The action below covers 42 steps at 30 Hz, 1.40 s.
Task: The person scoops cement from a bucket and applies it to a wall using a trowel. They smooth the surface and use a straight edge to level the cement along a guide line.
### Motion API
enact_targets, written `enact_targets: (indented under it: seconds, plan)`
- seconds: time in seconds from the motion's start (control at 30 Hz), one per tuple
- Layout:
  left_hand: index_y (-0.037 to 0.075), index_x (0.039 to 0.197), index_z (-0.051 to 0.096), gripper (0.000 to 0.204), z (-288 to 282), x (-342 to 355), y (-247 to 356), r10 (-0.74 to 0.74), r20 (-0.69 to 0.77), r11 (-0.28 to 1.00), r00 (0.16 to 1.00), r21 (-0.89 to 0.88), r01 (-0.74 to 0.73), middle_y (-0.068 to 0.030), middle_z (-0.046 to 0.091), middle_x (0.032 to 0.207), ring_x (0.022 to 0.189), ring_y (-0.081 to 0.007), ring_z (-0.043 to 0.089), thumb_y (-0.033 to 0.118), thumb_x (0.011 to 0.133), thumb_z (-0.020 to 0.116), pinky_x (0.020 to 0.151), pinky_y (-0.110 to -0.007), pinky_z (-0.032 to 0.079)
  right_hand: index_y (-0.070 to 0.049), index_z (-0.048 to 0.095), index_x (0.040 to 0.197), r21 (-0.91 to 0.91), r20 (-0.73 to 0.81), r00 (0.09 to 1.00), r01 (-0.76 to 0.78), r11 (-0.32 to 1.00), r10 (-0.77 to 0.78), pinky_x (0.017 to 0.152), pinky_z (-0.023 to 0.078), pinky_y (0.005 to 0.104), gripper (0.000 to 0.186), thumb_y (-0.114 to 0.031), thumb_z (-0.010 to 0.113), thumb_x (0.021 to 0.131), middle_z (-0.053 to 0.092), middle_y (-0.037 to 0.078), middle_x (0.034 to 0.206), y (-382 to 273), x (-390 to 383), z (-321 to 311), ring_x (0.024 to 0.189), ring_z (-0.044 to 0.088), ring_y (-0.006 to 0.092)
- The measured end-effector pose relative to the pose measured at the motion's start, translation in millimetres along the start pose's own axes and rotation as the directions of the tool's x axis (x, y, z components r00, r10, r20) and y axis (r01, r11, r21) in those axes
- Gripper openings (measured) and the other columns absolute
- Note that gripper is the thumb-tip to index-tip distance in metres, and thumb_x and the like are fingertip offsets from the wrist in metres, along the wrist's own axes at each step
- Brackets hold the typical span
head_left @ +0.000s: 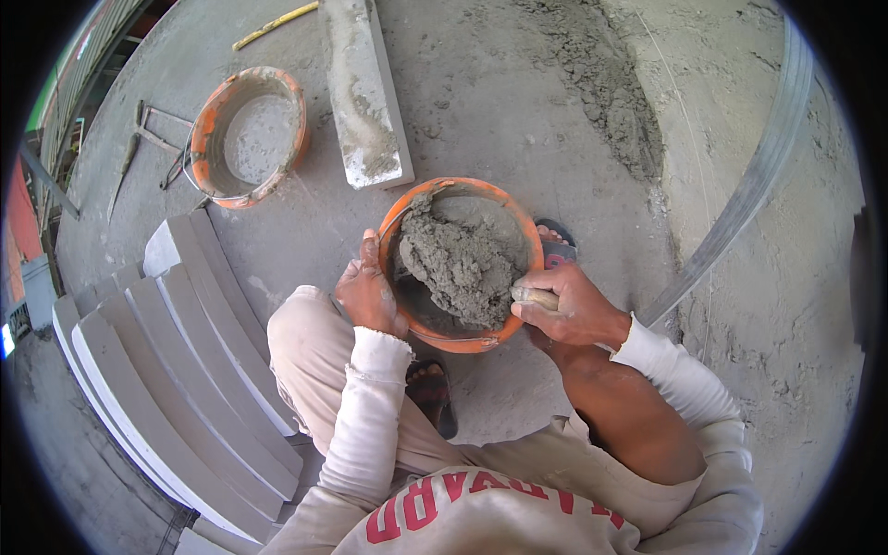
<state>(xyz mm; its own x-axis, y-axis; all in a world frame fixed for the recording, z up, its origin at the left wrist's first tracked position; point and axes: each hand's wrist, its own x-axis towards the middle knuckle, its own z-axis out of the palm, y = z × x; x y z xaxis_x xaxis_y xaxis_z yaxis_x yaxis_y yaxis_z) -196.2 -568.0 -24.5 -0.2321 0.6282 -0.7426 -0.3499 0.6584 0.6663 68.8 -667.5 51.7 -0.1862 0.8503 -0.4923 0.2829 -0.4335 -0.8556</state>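
An orange bucket (467,344) stands on the floor between my feet, with wet grey mortar (462,254) heaped inside it. My left hand (372,289) is closed on the bucket's left rim, thumb up along the edge. At the right rim, my right hand (575,310) is closed around the wooden handle of a trowel (536,298). The trowel's blade is hidden by the mortar.
A second orange bucket (298,116), coated in mortar, stands at the far left beside a hand saw (125,162). A pale block (375,129) lies ahead, near a yellow stick (276,25). Several blocks (166,388) are stacked left. A long metal bar (740,208) lies right.
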Motion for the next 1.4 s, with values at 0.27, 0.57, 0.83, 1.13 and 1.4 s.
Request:
enact_targets:
  seconds: [0.27, 0.57, 0.83, 1.13, 1.4]
  plan:
    - [-0.002, 0.118, 0.073, 0.031, 11, -14, 9, -0.058, 0.123, 0.989, 0.991, -0.124, 0.074, -0.0105, 0.078, 0.111, 0.095, -0.0223, 0.076, 0.028, 0.111, 0.066, 0.088, -0.04, 0.064, 0.003, 0.073, 0.097, -0.093, -0.758, 0.648, 0.004, 0.996, -0.073, 0.063, 0.052, 0.0352, 0.018, -0.014, 0.076, 0.092, 0.072, 0.013, 0.078, 61, -5, -53, 0.065, 0.064, 0.0199]
    - [-0.002, 0.119, 0.074, 0.031, 13, -13, 3, -0.042, 0.077, 0.997, 0.996, -0.057, 0.046, -0.0091, 0.078, 0.112, 0.096, -0.0209, 0.074, 0.027, 0.112, 0.065, 0.09, -0.038, 0.062, -0.002, 0.066, 0.129, -0.138, -0.989, 0.143, -0.807, 0.574, -0.037, 0.089, 0.056, 0.0591, 0.047, -0.019, 0.079, 0.086, 0.064, 0.023, 0.118, 215, 24, -118, 0.109, 0.068, 0.0472]
    - [-0.002, 0.123, 0.072, 0.033, 7, -15, 8, -0.015, 0.085, 0.997, 0.996, -0.074, 0.021, -0.0101, 0.077, 0.119, 0.101, -0.0227, 0.074, 0.028, 0.111, 0.066, 0.093, -0.041, 0.061, -0.001, 0.073, 0.118, -0.485, -0.803, 0.508, -0.252, 0.838, -0.312, 0.077, 0.059, 0.052, 0.031, -0.013, 0.075, 0.089, 0.068, 0.02, 0.105, 120, -13, -34, 0.092, 0.072, 0.0421]
    - [0.011, 0.077, 0.061, 0.039, 10, -12, -12, 0.135, -0.068, 0.983, 0.989, 0.135, -0.124, 0.0045, 0.059, 0.076, 0.067, -0.0064, 0.044, 0.032, 0.103, 0.08, 0.063, -0.027, 0.038, -0.002, 0.07, 0.106, -0.962, 0.052, 0.912, 0.155, 0.225, -0.407, 0.068, 0.059, 0.0416, 0.027, -0.009, 0.073, 0.08, 0.064, 0.013, 0.098, 5, 26, 9, 0.09, 0.069, 0.0287]
    - [0.008, 0.079, 0.065, 0.037, 1, -20, -13, 0.139, -0.117, 0.988, 0.983, 0.08, -0.13, 0.0038, 0.06, 0.077, 0.068, -0.0068, 0.048, 0.032, 0.103, 0.081, 0.065, -0.027, 0.043, -0.001, 0.069, 0.103, -0.844, -0.017, 0.983, 0.084, 0.53, -0.182, 0.073, 0.059, 0.0488, 0.02, -0.014, 0.07, 0.088, 0.07, 0.019, 0.098, 0, 21, 6, 0.081, 0.072, 0.0384]
